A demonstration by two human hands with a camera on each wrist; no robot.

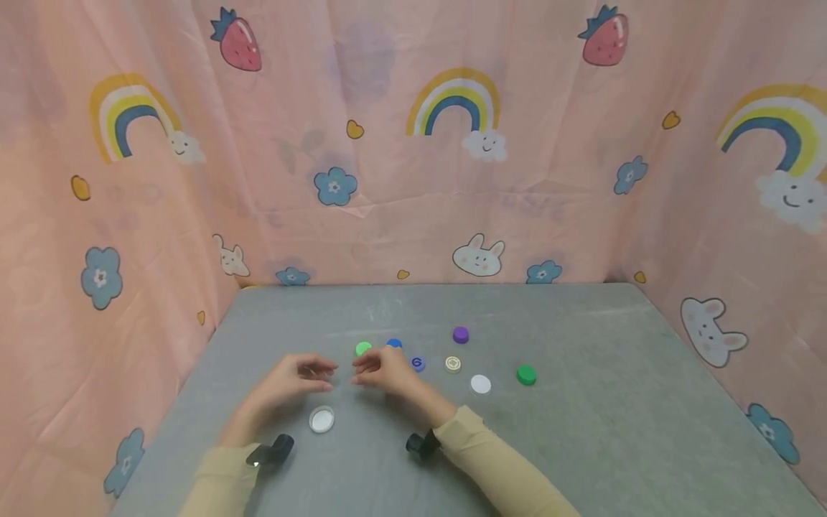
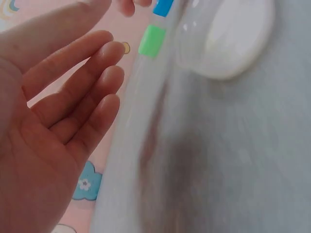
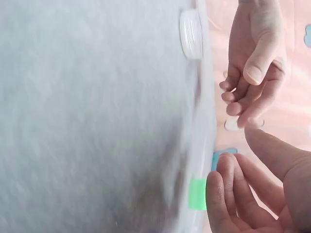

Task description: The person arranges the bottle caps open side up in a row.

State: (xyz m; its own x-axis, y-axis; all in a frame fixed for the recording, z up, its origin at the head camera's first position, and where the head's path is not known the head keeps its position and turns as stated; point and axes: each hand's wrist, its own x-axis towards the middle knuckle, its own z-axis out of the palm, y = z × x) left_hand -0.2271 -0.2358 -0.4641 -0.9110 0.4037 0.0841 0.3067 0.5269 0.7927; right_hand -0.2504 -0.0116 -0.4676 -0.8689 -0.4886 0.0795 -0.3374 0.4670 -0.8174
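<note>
My left hand [image 1: 296,376] hovers over the left part of the table, its fingers loosely bent and holding nothing. Facing it, a small gap away, is my right hand [image 1: 389,373], also relaxed and without anything in it. A white round lid [image 1: 321,419] with a clear rim lies flat just in front of the left hand. Behind the right hand's fingers sits a light green bottle cap [image 1: 363,349], and a blue cap [image 1: 394,344] is partly hidden by that hand. In the left wrist view, the palm [image 2: 43,145] and spread fingers show bare.
Right of the right hand lie a blue-violet cap [image 1: 418,364] with a mark, a beige cap [image 1: 453,364], a purple cap [image 1: 461,334], a white disc-like cap [image 1: 481,384] and a dark green cap [image 1: 526,374]. A pink printed curtain [image 1: 388,237] surrounds the grey table [image 1: 614,431].
</note>
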